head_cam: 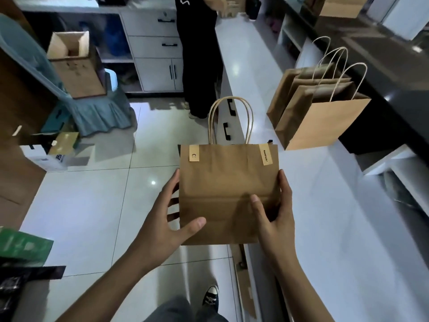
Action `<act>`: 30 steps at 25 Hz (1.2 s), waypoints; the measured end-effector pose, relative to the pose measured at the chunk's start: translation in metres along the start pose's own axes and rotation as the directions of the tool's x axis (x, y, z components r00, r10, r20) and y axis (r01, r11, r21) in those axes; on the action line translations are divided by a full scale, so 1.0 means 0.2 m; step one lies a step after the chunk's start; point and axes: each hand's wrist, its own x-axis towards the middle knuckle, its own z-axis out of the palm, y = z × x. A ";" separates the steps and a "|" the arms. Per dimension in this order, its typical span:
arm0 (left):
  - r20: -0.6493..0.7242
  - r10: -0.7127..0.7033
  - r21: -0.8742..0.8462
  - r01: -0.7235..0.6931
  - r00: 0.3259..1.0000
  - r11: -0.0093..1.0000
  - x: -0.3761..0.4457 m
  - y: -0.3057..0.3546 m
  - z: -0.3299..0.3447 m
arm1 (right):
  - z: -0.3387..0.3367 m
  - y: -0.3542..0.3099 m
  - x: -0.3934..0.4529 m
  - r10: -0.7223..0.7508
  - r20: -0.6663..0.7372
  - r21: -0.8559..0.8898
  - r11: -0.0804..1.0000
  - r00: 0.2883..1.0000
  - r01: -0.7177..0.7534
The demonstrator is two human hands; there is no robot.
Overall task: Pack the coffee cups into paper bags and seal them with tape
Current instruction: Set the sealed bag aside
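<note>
Sealed bag in both hands

We grip the bag (228, 194) between left hand (171, 219) and right hand (274, 212), two tape strips (265, 154) closing its top; next, we judge, it goes on the desk (325, 205) beyond our right hand, beside the other bags (320, 112).

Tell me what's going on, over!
Left hand and right hand grip bag by its sides. Two tape strips over its top. More bags on counter, to the right.

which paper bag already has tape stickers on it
The bag held in both hands, taped at its two top corners; the bags on the white counter show no stickers.
</note>
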 end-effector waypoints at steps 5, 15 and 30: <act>-0.039 -0.019 -0.005 0.019 0.999 1.000 0.30 -0.04 -0.07 | 0.16 -0.03 0.29 0.012 0.028 -0.016 1.000 1.000 -0.012; 0.054 0.041 -0.022 -0.040 0.998 0.999 1.19 0.00 -0.36 | 0.54 -0.15 0.99 -0.033 -0.094 -0.021 0.999 0.995 0.031; 0.192 0.121 -0.042 -0.115 0.974 0.993 2.03 0.04 -0.49 | 0.77 -0.18 1.69 0.042 -0.193 -0.040 0.998 0.980 -0.051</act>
